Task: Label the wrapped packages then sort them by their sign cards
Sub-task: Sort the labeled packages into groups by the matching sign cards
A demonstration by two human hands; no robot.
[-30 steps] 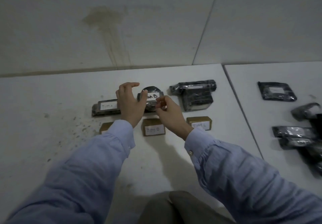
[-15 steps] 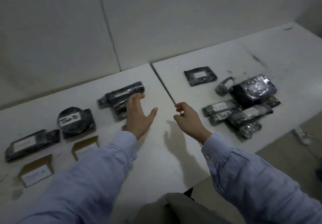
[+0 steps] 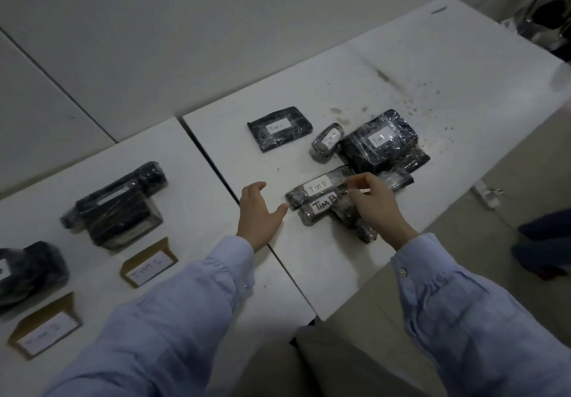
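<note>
On the right table (image 3: pixel 432 66) lie several black wrapped packages with white labels. A long one marked Tim G (image 3: pixel 318 187) lies against one marked Tim B (image 3: pixel 323 208). Behind them are a flat Tim C package (image 3: pixel 279 127), a small roll (image 3: pixel 327 142) and a big block (image 3: pixel 381 141). My right hand (image 3: pixel 375 203) hovers over the right ends of the two long packages, fingers curled, pinching what looks like a small white strip (image 3: pixel 365 191). My left hand (image 3: pixel 261 214) is spread flat just left of them, holding nothing.
On the left table a wrapped package (image 3: pixel 114 205) lies behind a brown Tim C sign card (image 3: pixel 148 263). A round package (image 3: pixel 27 270) sits behind another card (image 3: pixel 46 327). A seam (image 3: pixel 213 161) splits the tables. Someone's dark trouser leg (image 3: pixel 543 242) stands at the right.
I have turned right, away from the sign cards. Both hands left the round Tim B package and moved across the seam to the pile of labelled packages.
</note>
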